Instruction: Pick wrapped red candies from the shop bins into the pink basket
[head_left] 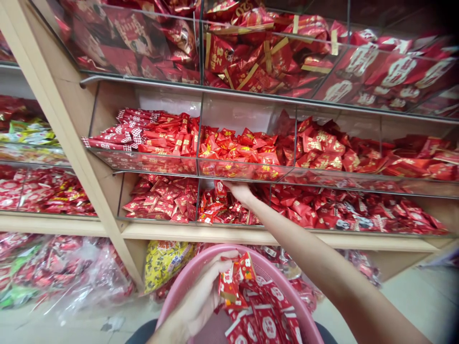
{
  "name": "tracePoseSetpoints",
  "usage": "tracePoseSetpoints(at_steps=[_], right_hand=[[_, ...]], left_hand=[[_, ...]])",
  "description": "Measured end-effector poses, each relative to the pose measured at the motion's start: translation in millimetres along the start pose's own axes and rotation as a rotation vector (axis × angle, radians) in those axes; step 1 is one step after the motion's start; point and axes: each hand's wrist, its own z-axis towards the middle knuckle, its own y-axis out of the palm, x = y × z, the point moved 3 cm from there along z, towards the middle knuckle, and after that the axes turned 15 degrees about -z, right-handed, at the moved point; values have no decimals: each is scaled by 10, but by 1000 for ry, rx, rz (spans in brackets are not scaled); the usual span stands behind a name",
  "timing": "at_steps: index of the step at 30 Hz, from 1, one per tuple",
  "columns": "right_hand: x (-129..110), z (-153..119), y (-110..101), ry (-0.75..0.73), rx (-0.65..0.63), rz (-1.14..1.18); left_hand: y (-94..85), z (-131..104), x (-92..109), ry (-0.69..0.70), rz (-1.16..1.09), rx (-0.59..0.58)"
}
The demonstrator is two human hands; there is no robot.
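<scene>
Nearest, at six o'clock, is one pink basket (190,270), holding many dark red packets (267,320) that overlap too much to count. The left hand (202,298) is over it, just left of six o'clock, fingers curled and clamped on flower-print packets (229,284). At least two of these show; the fingers cover part of the bunch, which is above the dark red ones.

Beyond the basket, between seven and eight o'clock, one yellow bag (167,263) lies under the shelf unit (161,232). Further round, at eight o'clock, clear plastic wrapping (82,282) covers more red packets.

The right arm comes in from between four and five o'clock. Its one hand, the right hand (240,192), is just below centre, inside a compartment of the lowest shelf tier. A single red packet (220,190) stands out by the fingertips, perhaps touched by them; the view is poor there, and I cannot tell whether the fingers are apart or together. Loose small packets (211,210) lie in that compartment, too jumbled to count.

Three tiers show in this bay. Piles of bright red packets (247,148) fill the middle one, and larger gold-trimmed bags (251,57) lie in the top one, towards twelve o'clock.
</scene>
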Motion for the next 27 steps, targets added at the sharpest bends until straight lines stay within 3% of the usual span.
tracePoseSetpoints(at_steps=[7,13,16,20,22,24,27], right_hand=[[-253,-355,174,-249,-205,-49],[-139,-321,48,-51,-256,74],[-147,-236,76,-95,-242,27],[-303,-289,112,-184,-388,-69],[-392,-445,-50,-206,-247,-115],[-421,-741,-312,-201,-4,-129],[-209,-1394,-659,-51,191,-143]], left_hand=[[-3,-1,0,-9,17,11],[-6,14,-7,-17,13,20],[10,27,-10,-19,33,17],[18,43,-13,-21,69,31],[21,42,-4,-14,70,31],[24,37,9,-16,68,25],[25,37,27,-26,79,21]])
